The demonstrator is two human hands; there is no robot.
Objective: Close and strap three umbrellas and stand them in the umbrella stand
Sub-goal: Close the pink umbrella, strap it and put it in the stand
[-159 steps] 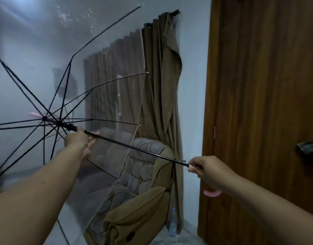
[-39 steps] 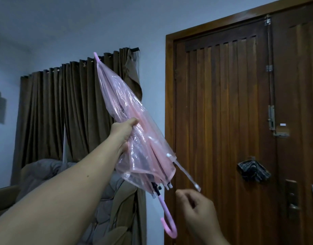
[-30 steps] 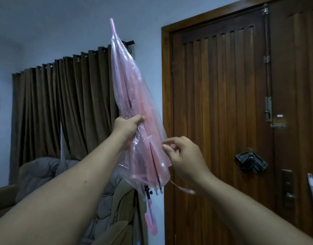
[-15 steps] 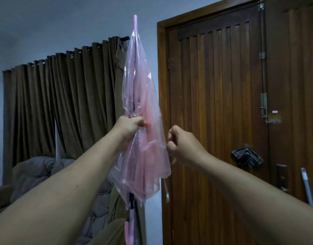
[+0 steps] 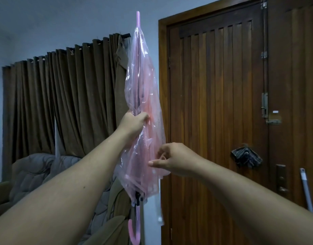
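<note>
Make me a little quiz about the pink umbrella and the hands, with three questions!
1. True or false: the umbrella is folded shut, tip up.
2. Which hand grips its middle? A) left hand B) right hand
3. Fill in: the hooked handle points ____.

Key:
1. True. The canopy hangs loose round the shaft, and no strap shows wrapped round it.
2. A. The right hand is lower, at the canopy's edge, thumb and fingers bent; whether it pinches anything cannot be told.
3. Down.
</note>
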